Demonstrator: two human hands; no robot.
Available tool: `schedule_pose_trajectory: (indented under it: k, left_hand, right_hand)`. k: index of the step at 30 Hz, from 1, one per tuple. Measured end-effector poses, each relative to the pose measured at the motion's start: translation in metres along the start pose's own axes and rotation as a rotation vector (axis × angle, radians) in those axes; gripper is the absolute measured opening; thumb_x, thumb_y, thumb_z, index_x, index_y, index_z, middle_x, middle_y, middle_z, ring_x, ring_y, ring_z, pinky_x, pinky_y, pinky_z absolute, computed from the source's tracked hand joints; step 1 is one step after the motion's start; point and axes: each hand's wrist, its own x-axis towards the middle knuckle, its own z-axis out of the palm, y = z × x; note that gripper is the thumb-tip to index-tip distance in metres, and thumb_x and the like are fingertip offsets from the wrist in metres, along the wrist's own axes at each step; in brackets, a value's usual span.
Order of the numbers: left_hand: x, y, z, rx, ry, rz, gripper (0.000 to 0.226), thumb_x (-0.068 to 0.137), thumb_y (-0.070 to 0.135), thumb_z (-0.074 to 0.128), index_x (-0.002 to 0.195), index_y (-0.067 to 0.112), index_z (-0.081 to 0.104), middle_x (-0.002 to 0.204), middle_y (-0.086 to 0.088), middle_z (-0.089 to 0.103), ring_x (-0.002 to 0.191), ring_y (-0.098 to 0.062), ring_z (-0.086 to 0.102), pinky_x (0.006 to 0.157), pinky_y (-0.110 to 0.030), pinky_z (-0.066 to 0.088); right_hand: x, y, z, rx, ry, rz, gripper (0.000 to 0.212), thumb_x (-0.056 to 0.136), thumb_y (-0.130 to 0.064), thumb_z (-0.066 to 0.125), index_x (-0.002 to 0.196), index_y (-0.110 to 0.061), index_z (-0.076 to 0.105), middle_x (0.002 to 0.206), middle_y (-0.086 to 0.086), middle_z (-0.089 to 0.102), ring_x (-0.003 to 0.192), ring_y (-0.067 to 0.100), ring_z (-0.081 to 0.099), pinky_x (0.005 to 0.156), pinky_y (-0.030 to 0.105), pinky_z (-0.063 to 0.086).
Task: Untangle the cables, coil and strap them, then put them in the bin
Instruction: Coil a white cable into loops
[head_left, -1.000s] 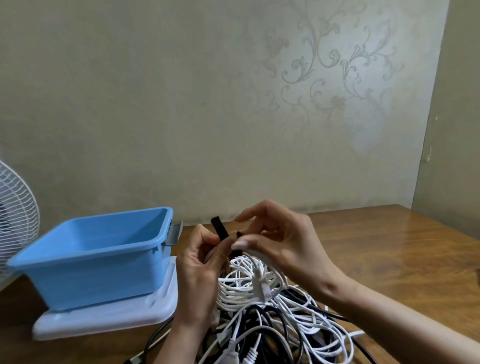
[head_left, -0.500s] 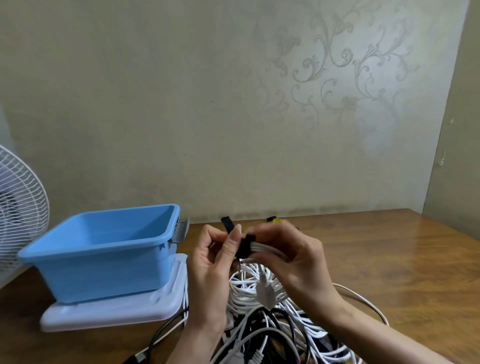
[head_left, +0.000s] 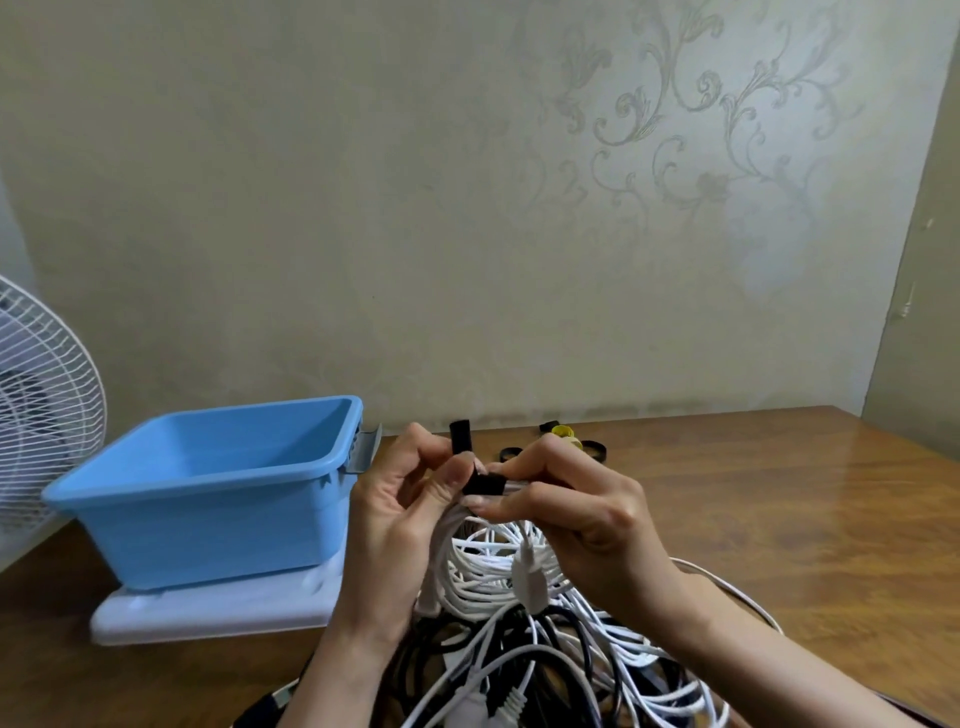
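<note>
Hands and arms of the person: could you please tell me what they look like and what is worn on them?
The left hand and right hand are bare: no gloves, rings or watch show. Both forearms are bare, with no sleeve in view. The nails look unpainted.

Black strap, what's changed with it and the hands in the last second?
The black strap has been folded over the top of the white coil; the right hand, its fingers lifted before, now pinches it down. The left hand still holds the coil and the strap's free end. The blue bin stayed put.
</note>
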Motion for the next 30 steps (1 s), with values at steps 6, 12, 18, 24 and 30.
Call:
schedule_pose_trajectory:
  k: [6, 12, 18, 24, 30]
  left_hand:
    - [-0.001, -0.002, 0.005, -0.362, 0.021, -0.049, 0.038, 0.053, 0.048, 0.087, 0.065, 0.018, 0.067, 0.068, 0.001, 0.063, 0.065, -0.009, 0.061, 0.062, -0.019, 0.052]
    - [0.001, 0.003, -0.004, -0.288, -0.122, 0.068, 0.041, 0.068, 0.042, 0.080, 0.065, 0.008, 0.057, 0.071, -0.002, 0.053, 0.076, -0.012, 0.057, 0.073, -0.021, 0.049]
    - [0.001, 0.007, -0.003, -0.228, -0.187, 0.058, 0.029, 0.068, 0.044, 0.080, 0.066, 0.018, 0.067, 0.070, -0.003, 0.052, 0.070, -0.015, 0.055, 0.070, -0.023, 0.048]
    - [0.000, 0.007, -0.002, -0.074, -0.016, 0.027, 0.040, 0.061, 0.058, 0.079, 0.067, 0.021, 0.065, 0.067, 0.001, 0.058, 0.065, -0.012, 0.054, 0.063, -0.020, 0.048]
    - [0.002, 0.007, -0.004, -0.003, -0.039, -0.092, 0.036, 0.063, 0.054, 0.076, 0.067, 0.019, 0.067, 0.066, 0.006, 0.063, 0.063, -0.006, 0.057, 0.060, -0.018, 0.048]
  right_hand:
    - [0.003, -0.002, 0.001, 0.032, 0.059, 0.032, 0.023, 0.093, -0.021, 0.059, 0.086, -0.009, 0.077, 0.084, 0.003, 0.053, 0.077, 0.007, 0.057, 0.069, 0.008, 0.040]
    - [0.007, 0.002, -0.004, 0.262, 0.030, 0.133, 0.012, 0.078, 0.000, 0.072, 0.078, -0.011, 0.075, 0.079, -0.004, 0.057, 0.073, 0.003, 0.059, 0.064, 0.013, 0.043]
    - [0.010, 0.000, -0.008, 0.369, 0.030, 0.334, 0.026, 0.072, 0.006, 0.063, 0.071, -0.020, 0.066, 0.073, -0.008, 0.064, 0.068, 0.009, 0.063, 0.061, 0.022, 0.049]
    - [0.005, -0.008, 0.000, 0.233, 0.078, 0.179, 0.012, 0.075, 0.004, 0.072, 0.081, -0.006, 0.070, 0.078, -0.002, 0.068, 0.074, 0.004, 0.065, 0.065, 0.017, 0.051]
    - [0.001, -0.015, 0.006, 0.110, 0.053, -0.003, 0.014, 0.085, 0.002, 0.067, 0.071, 0.003, 0.066, 0.077, 0.012, 0.062, 0.069, 0.020, 0.062, 0.061, 0.027, 0.050]
